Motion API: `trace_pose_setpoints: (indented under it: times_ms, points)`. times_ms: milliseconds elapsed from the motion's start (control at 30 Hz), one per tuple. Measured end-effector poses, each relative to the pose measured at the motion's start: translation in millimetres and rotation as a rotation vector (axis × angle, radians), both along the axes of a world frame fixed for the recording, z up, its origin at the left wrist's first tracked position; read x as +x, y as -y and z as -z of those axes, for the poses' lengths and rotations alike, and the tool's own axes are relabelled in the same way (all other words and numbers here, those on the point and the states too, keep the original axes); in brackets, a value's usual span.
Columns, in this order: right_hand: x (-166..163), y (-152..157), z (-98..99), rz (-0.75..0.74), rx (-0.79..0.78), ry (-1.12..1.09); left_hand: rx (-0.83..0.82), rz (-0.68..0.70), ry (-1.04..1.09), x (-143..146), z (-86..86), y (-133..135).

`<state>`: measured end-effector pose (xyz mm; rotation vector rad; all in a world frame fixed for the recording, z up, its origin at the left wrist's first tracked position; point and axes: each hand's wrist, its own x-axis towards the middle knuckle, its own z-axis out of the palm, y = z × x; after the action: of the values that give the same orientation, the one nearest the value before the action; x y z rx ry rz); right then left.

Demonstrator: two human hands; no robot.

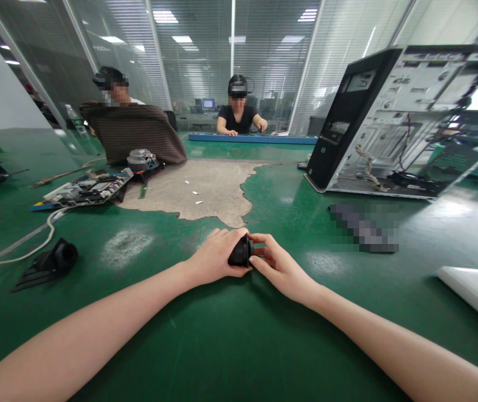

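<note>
Case (334, 131) at far right holds cables (366, 158); fingers (263, 238) of left hand (218, 254) and right hand (287, 272) grip black part (238, 254); circuit board (86, 188) left.

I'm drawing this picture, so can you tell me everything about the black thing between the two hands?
The black thing is small and chunky, with a rounded body and a rim-like edge toward its right side. It looks like hard plastic. The left hand wraps around its left side, hiding part of it, and the right hand has its fingertips at the right end. It's over the green tabletop; I can't tell if it touches it.
</note>
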<state>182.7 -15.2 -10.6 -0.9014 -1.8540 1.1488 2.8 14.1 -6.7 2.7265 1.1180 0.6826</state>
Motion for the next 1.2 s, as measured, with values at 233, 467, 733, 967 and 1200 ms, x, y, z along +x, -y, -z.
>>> trace_pose_setpoints:
  times_ms: [233,467,733,967,1200]
  points:
    - [0.2,-1.3,2.0,-0.039,0.014,-0.082,-0.003,0.01,-0.017,-0.1,-0.8,-0.2]
    - [0.9,-2.9,5.3,0.007,0.032,-0.038,-0.005,0.003,-0.016,0.2,-1.0,-0.2]
    - [0.5,-1.7,1.4,-0.019,-0.012,-0.02,-0.011,-0.003,-0.015,0.3,0.0,-0.1]
    - [1.1,-1.9,4.0,0.001,0.071,-0.051,-0.029,0.008,-0.013,0.2,-2.7,0.8]
    - [1.3,-3.3,4.3,0.016,0.05,-0.012,-0.016,0.001,-0.017,0.1,-0.5,-0.3]
